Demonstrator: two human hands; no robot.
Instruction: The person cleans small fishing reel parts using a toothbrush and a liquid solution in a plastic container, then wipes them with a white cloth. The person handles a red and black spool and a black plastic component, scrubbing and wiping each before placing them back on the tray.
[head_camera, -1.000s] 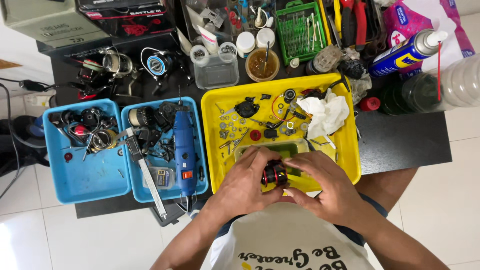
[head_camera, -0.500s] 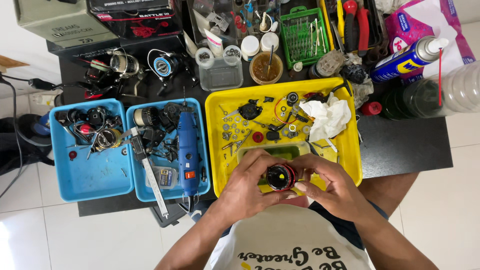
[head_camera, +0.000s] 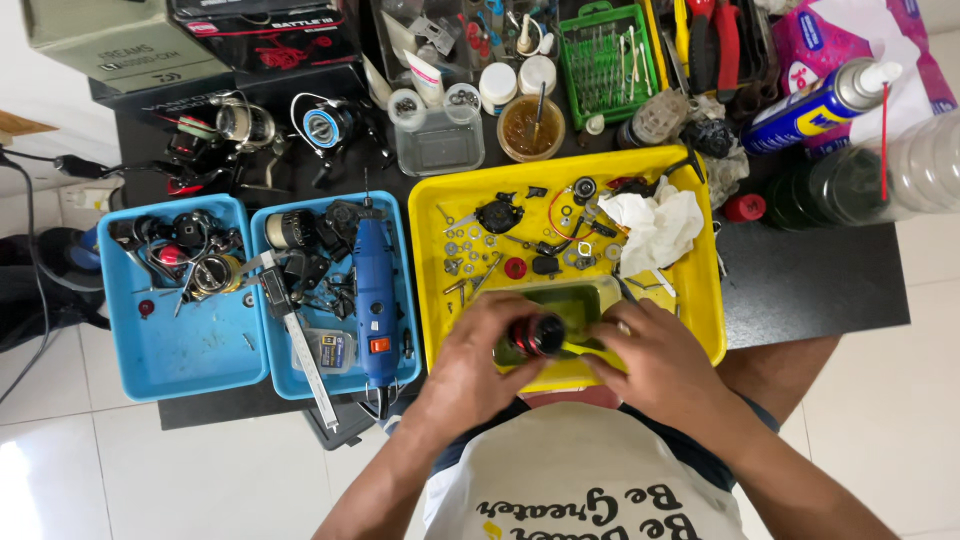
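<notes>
Fingers of left hand (head_camera: 478, 352) and right hand (head_camera: 650, 362) gripping black-red reel part (head_camera: 536, 335), at yellow tray's (head_camera: 704, 300) crowded near edge

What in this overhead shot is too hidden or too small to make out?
- Head view: the small black and red part is half covered by the left hand and right hand; its shape is unclear.
- The clear dish in the yellow tray is partly hidden by both hands.
- The tiny screws and washers are too small to tell apart.
- The plastic bottle is cut off by the right edge.
</notes>
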